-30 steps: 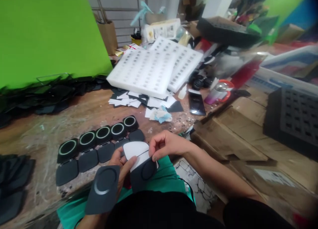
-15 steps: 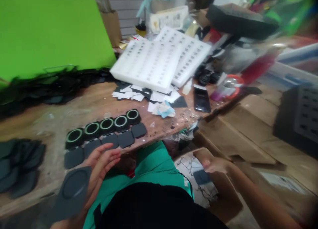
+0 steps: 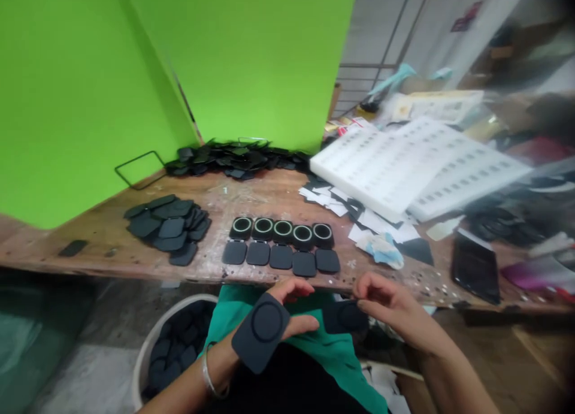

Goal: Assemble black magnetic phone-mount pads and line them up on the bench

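My left hand (image 3: 294, 306) hovers at the table edge, fingers loosely curled and thumb held apart, with nothing between them. A dark grey rounded-square piece with a circular recess (image 3: 261, 333) lies across its wrist and the back of the hand; how it stays there is hidden. My right hand (image 3: 390, 300) pinches a similar dark piece (image 3: 345, 316) by its edge, above my lap. Just beyond my hands, several hinged dark units stand open in a row on the table, their upper halves bearing pale rings (image 3: 283, 229), with plain square flaps (image 3: 281, 257) towards me.
Loose dark square pieces (image 3: 173, 225) are heaped on the left, and a longer dark pile (image 3: 238, 156) runs along the green panel (image 3: 251, 60). White foam trays (image 3: 377, 168), paper scraps and a phone (image 3: 476, 264) occupy the right. A bin (image 3: 146, 354) of dark pieces stands below.
The view has swung left. My right hand has come from the cardboard box at lower right to beside my left hand, carrying a dark piece. My left fingers have curled more.
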Demonstrator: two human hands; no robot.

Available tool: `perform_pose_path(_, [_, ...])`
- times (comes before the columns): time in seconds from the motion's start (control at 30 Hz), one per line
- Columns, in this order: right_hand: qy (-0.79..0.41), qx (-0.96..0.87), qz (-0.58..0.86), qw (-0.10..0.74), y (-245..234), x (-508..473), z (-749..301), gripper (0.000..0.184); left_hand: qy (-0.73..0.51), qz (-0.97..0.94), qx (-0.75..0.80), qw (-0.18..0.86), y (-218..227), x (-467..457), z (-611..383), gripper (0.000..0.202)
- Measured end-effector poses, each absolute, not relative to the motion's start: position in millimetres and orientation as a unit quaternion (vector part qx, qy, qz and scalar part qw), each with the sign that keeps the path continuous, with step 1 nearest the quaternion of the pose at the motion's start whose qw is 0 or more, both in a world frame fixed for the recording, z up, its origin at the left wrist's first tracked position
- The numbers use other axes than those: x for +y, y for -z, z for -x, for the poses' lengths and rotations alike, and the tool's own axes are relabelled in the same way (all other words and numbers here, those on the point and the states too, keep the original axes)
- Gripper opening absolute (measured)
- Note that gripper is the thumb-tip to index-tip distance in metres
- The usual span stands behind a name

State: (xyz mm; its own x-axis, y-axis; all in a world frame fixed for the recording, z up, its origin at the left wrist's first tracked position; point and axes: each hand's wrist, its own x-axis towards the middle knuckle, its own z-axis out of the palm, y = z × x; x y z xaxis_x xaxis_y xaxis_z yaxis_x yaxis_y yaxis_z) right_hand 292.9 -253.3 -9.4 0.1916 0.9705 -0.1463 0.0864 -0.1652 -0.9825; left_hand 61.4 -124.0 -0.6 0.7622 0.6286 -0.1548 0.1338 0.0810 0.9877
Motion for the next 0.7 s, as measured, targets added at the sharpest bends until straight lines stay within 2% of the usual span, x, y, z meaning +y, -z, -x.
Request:
perform_pose_path(0.1, [-0.451,-0.492,0.591,0.453,-1,-204,-258,0.019,-0.196,-0.705,0.272,0.625,3,-115,-50,0.012])
perform_pose_path(0.13, [-0.437,-0.496,0.592,0.461,-1,-191,-248,0.018,-0.213,-0.706,0.282,0.613,4,-109,-45,0.011])
perform_pose_path(0.17, [-0.421,-0.491,0.597,0.475,-1,-179,-239,0.023,-0.232,-0.706,0.299,0.599,4,-103,-40,0.013])
perform_pose_path(0.27, [-0.403,-0.451,0.616,0.504,3,-151,-220,0.060,-0.278,-0.698,0.363,0.551,7,-84,-23,0.018])
perform_pose_path(0.3, [-0.417,-0.447,0.620,0.492,4,-144,-216,0.059,-0.286,-0.696,0.380,0.538,10,-78,-19,0.019])
perform_pose_path(0.4, [-0.449,-0.458,0.628,0.441,9,-124,-208,0.038,-0.300,-0.686,0.403,0.526,20,-63,-12,0.021])
perform_pose_path(0.57, [-0.371,-0.426,0.649,0.509,16,-99,-211,0.041,-0.369,-0.668,0.472,0.441,42,-30,-8,0.062])
perform_pose_path(0.7, [-0.400,-0.385,0.660,0.506,15,-89,-224,0.041,-0.306,-0.724,0.523,0.329,55,6,-5,0.076])
